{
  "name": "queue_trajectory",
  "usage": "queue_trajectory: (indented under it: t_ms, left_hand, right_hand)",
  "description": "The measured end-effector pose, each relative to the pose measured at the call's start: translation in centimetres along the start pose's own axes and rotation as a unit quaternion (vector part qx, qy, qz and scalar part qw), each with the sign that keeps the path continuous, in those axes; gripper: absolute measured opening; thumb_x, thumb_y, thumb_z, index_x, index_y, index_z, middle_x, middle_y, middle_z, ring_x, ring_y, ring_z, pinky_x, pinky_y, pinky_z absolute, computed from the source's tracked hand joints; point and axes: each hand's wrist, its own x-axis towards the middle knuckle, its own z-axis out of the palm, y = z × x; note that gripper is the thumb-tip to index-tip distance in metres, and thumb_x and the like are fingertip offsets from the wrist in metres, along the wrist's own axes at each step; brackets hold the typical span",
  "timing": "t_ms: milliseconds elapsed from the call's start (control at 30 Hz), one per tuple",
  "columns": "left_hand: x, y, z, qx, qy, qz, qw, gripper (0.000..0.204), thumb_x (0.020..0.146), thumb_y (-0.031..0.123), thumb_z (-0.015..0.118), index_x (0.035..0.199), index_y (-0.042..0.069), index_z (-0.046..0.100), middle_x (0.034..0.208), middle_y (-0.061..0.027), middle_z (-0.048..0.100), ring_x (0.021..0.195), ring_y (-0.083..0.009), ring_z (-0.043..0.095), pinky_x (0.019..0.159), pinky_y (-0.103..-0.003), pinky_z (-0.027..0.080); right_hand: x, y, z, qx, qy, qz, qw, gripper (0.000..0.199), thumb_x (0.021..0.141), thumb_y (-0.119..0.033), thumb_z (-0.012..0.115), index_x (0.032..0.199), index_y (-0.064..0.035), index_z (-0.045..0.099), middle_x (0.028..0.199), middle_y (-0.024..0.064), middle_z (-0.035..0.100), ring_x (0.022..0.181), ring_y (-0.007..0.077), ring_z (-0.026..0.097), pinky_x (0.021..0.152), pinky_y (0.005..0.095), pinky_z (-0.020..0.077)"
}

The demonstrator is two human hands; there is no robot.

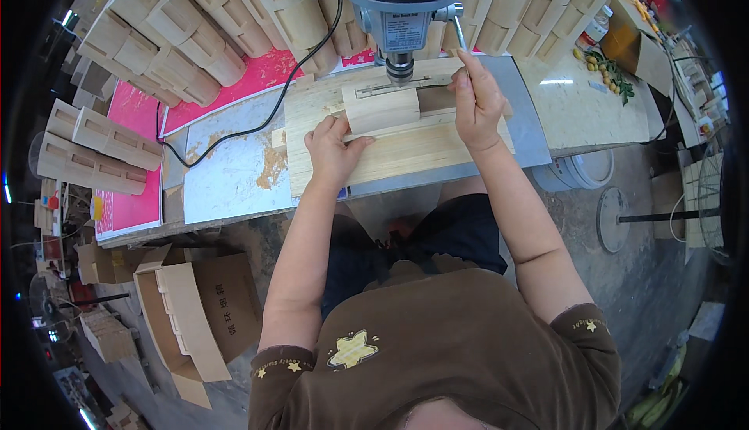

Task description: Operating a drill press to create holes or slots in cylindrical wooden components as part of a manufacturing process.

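A curved pale wooden piece [382, 108] lies on a wooden board [390, 157] under the chuck of a grey bench drill press [399, 9]. My left hand [334, 149] presses on the near left edge of the curved piece, fingers spread over it. My right hand [476, 102] reaches up at the right of the drill, its fingers closed around the thin metal feed lever [460, 36]. A darker slot in the jig [437, 99] shows to the right of the curved piece.
Rows of stacked curved wooden parts [195, 32] ring the back of the bench. A black power cord [257, 126] runs across pink sheets [257, 79]. An open cardboard box with wooden pieces [195, 313] sits on the floor at left; a white bucket [585, 173] at right.
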Motion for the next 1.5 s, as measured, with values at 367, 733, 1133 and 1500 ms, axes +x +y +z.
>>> queue_trajectory:
  t_ms: [367,733,1133,1500]
  left_hand:
    - [0.2,0.7,1.4,0.011,0.013,0.025,1.000,0.031,0.065,0.026,0.079,0.090,0.014,0.067,0.078,0.0013,0.057,0.083,-0.0179,0.054,0.084,-0.037,0.027]
    - [1.0,3.0,3.2,-0.005,0.007,0.056,0.998,0.032,0.066,0.029,0.078,0.091,0.012,0.065,0.078,0.0003,0.057,0.082,-0.0190,0.054,0.082,-0.038,0.026]
    - [0.9,2.1,2.8,0.003,0.015,0.042,0.999,0.032,0.066,0.029,0.077,0.093,0.015,0.066,0.077,0.0007,0.056,0.083,-0.0188,0.053,0.082,-0.038,0.027]
    - [0.6,0.9,3.3,0.042,0.009,0.057,0.997,0.054,0.065,0.032,0.077,0.113,0.013,0.062,0.086,-0.0036,0.057,0.089,-0.0242,0.055,0.080,-0.041,0.029]
  right_hand:
    - [15.8,-6.3,-1.1,-0.228,-0.083,0.062,0.968,0.038,0.090,-0.030,0.045,0.089,0.0020,0.064,0.088,0.0226,0.064,0.087,0.0388,0.061,0.077,0.0412,0.0469]
    - [17.1,-4.6,-3.7,-0.217,-0.145,0.016,0.965,0.027,0.089,-0.023,0.051,0.084,0.0021,0.060,0.071,0.0148,0.055,0.067,0.0243,0.051,0.061,0.0330,0.0412]
    - [2.3,-2.5,-2.0,-0.044,-0.023,-0.025,0.998,0.011,0.082,-0.002,0.057,0.089,-0.0003,0.064,0.066,0.0078,0.055,0.057,0.0235,0.051,0.056,0.0331,0.0401]
    - [2.5,-1.7,-1.9,-0.043,-0.020,-0.094,0.994,0.005,0.079,-0.003,0.060,0.084,-0.0021,0.062,0.066,0.0096,0.054,0.059,0.0268,0.052,0.057,0.0358,0.0388]
